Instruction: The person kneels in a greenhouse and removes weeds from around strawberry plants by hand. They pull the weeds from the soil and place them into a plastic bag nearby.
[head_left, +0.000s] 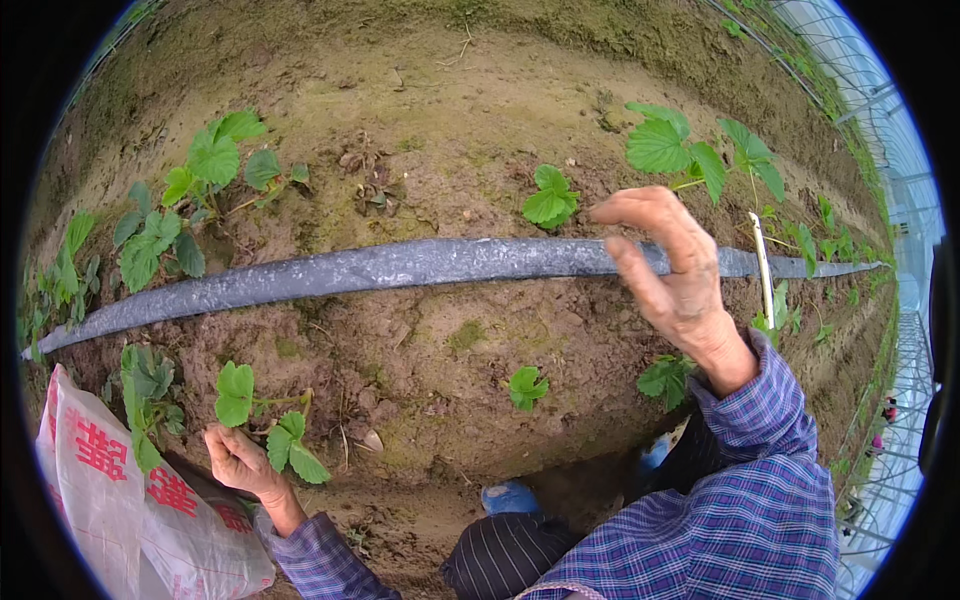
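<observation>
My left hand is at the lower left, its fingers curled at the base of a small strawberry plant; whether something thin is pinched in them is hidden. My right hand hovers over the flat grey drip hose, thumb and fingers apart with nothing between them. Just left of its fingertips grows a small strawberry seedling. A larger strawberry plant stands beyond that hand, and another seedling sits on the near side of the hose.
A white plastic sack with red writing lies at the lower left. A white stick crosses the hose at the right. More strawberry plants line the soil bed. Greenhouse framing curves along the right edge, with blue-covered feet below.
</observation>
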